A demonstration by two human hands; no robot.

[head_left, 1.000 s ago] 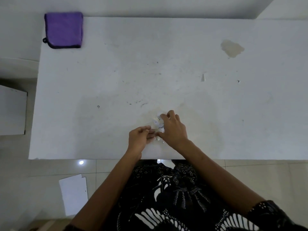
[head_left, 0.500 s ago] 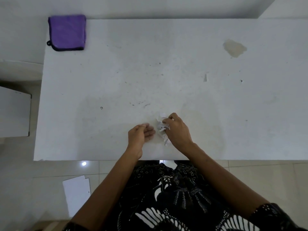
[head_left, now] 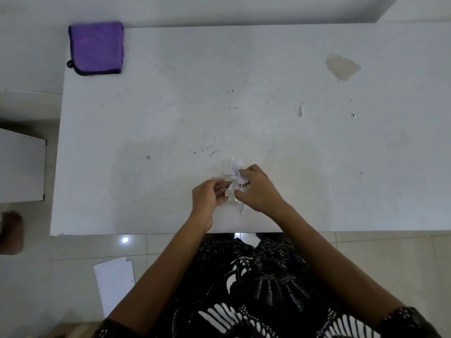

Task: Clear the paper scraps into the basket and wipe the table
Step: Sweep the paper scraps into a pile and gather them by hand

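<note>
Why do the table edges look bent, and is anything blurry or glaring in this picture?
Head view: the wide-angle lens bows the table edges; the left hand fingers are motion-blurred beside the paper scraps held by the right hand; a bright light reflection glares on the floor tiles; the person's soft shadow darkens the tabletop nearby.

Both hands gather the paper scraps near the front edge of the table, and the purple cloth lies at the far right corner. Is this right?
Not quite. The head view shows the cloth at the far left corner of the table, not the right. The rest holds: the left hand and right hand gather the paper scraps near the front edge.
</note>
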